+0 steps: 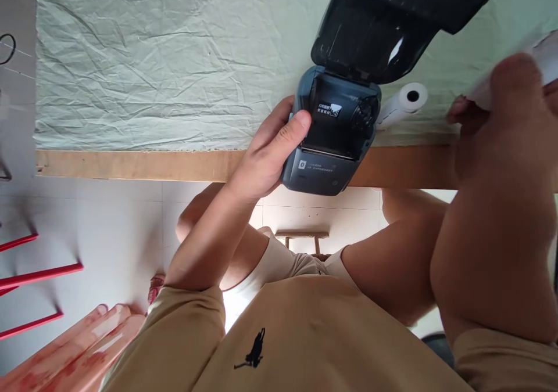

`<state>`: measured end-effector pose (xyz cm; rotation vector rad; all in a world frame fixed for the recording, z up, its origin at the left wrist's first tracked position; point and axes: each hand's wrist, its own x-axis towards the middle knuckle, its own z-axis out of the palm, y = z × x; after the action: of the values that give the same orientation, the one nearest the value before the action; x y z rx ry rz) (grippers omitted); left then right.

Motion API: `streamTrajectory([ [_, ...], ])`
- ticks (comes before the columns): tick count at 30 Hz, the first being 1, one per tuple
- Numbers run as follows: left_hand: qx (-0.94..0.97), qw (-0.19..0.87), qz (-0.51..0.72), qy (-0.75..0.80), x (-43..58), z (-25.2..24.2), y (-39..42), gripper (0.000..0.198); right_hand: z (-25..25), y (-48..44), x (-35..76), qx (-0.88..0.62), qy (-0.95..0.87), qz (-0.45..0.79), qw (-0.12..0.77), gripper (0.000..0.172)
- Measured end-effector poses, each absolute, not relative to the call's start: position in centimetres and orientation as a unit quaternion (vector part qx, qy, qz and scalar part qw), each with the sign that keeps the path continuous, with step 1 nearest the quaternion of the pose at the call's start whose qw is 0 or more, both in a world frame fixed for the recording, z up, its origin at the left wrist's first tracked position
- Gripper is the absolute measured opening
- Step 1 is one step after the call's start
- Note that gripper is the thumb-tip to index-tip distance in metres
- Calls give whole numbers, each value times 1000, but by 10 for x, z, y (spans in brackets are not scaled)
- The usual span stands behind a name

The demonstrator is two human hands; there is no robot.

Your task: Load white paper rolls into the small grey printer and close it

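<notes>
At the left, a black embroidered figure point(253, 351) marks the tan shirt, with no lettering beside it. The left hand point(268, 157) grips a dark blue-grey plastic printer point(320, 177), thumb over the compartment's rim; the printer overhangs the table's wooden edge point(174, 164), its glossy black lid point(375, 32) swung open. A white label point(329, 109) inside bears two lines of Chinese characters, not fully legible; the front panel carries a small white square symbol and text too fine to read. No brand is legible. Just right of the printer lies a white roll with a dark core opening point(396, 107). Farther right, the right hand point(505, 119) grasps a blurred white cylinder point(547, 61), apart from the printer. The step in hand seems to be handling this cylinder beside the open compartment; the next move likely calls for a steady left grip.
</notes>
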<state>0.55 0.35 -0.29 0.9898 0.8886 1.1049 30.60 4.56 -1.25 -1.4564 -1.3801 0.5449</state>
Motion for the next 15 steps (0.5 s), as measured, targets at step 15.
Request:
streamTrajectory([
  [15,504,620,500,333,-1,-29,12,54,-29,31,322,-538,-747,-53,388,56],
])
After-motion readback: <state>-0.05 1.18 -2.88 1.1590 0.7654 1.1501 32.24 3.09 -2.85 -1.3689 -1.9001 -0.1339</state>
